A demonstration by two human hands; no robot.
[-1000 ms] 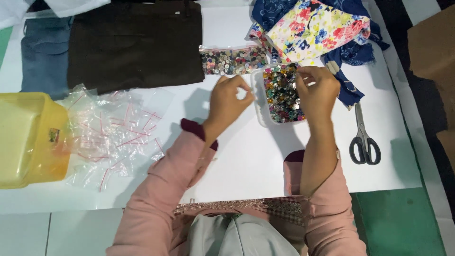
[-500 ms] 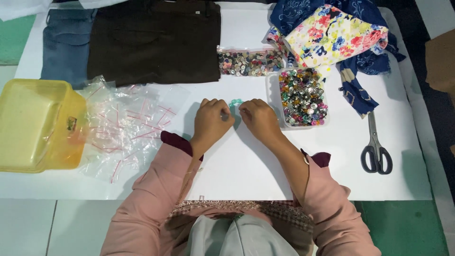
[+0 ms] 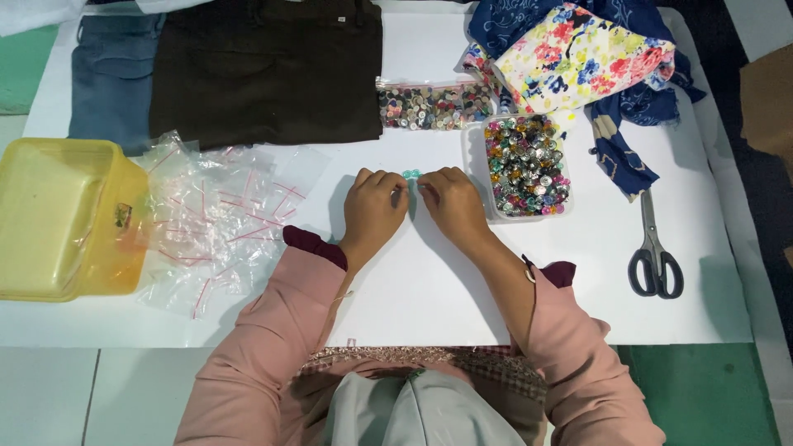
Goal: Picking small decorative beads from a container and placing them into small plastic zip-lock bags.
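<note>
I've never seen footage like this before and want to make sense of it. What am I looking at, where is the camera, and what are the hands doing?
There is no machine here: a person works with two bare hands. The one camera sits on the person's head and looks straight down, so the pink sleeves run up from the bottom edge. The left hand and right hand meet on the white table, pinching small teal buttons between them. Beside the right hand stands a clear tub of coloured buttons, with a bag of buttons behind it. To the left lie small clear zip bags and a yellow plastic box. Folded dark trousers, floral cloth and scissors lie around.
</note>
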